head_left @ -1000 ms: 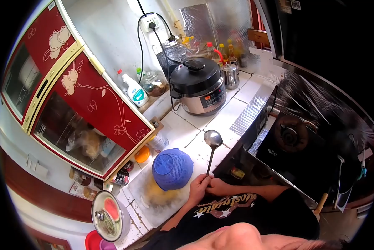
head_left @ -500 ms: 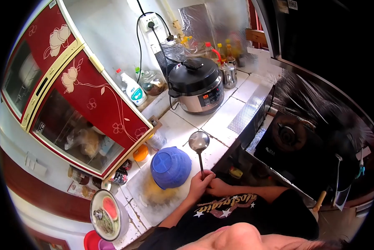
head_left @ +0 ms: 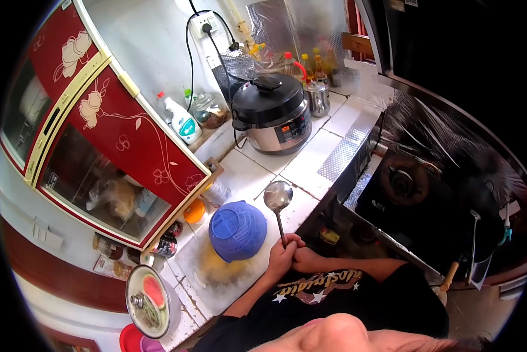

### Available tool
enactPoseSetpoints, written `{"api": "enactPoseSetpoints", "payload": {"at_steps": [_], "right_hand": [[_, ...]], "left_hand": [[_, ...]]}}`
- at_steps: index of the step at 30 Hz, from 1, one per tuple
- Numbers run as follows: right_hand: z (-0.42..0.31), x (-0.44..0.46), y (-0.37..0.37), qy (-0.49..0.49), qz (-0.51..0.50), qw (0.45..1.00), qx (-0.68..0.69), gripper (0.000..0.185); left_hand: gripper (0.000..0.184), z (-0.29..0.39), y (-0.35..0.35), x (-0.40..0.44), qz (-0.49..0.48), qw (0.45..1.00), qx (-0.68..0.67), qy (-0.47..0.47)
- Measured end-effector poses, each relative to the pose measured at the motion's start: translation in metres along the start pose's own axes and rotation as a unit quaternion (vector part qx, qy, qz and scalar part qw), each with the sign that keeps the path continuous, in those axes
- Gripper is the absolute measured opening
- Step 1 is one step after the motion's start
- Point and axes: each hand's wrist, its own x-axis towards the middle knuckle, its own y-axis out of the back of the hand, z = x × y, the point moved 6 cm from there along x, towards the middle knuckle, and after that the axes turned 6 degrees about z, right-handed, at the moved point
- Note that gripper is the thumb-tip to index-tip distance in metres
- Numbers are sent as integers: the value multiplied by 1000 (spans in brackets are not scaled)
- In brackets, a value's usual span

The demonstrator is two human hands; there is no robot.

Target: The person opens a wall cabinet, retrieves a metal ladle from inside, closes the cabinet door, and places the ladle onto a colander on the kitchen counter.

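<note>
A metal ladle (head_left: pixel 278 196) is held up in front of my body, its round bowl at the top and its dark handle running down into my hands. My left hand (head_left: pixel 280 259) is closed around the lower handle. Pressed against it, my right hand (head_left: pixel 304 258) is also closed at the handle's end; part of its grip is hidden behind the left. Just left of the ladle, a blue plastic basket (head_left: pixel 238 230) lies upside down on a stained, pale cutting board (head_left: pixel 216 299).
On the white tiled counter (head_left: pixel 240 167) stand an electric pressure cooker (head_left: pixel 275 117), a metal pot (head_left: pixel 317 100) and bottles. A red cabinet (head_left: pixel 119 117) is at left. Below it sits a lidded bowl (head_left: pixel 152 305) with watermelon inside. A black gas stove (head_left: pixel 392 205) lies at right.
The view has shifted slightly, so the counter things appear a little higher and further left. More of my right fingers show by the ladle handle. Both hands stay together on the ladle.
</note>
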Motion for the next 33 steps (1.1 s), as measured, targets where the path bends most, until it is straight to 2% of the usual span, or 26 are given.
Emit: {"api": "enactPoseSetpoints", "payload": {"at_steps": [3,9,11,15,17,22,24,26,28,30,31,33], "right_hand": [[-1,0,-2,7,-10,1000,2,23],[8,0,-7,8,-20,1000,16,24],[10,1,-8,4,-31,999,-20,24],[-6,0,-2,11,-31,999,-32,25],[-21,1,8,-11,-9,998,-62,22],[-27,1,31,-30,90,994,-61,17],[-43,-1,45,13,190,981,-36,15],[-47,1,47,13,189,981,-37,15],[-61,2,46,105,205,969,-94,19],[-61,3,45,118,189,968,-120,21],[-61,3,43,130,172,966,-145,24],[-62,4,42,128,159,966,-162,25]], "left_hand": [[14,0,1,-3,19,999,-48,7],[14,1,3,-4,24,999,35,-12],[13,3,2,-4,10,997,79,-20],[12,-3,10,1,35,999,20,-1],[10,-3,26,7,105,993,41,-31],[10,6,41,3,117,989,82,-36],[12,6,39,-1,98,991,85,14],[14,14,32,-4,76,993,87,27],[16,11,28,-5,54,994,89,40],[20,-3,26,-6,43,993,-12,108],[20,-1,26,-6,43,993,-12,108],[21,8,20,-11,44,984,-52,166]]}}
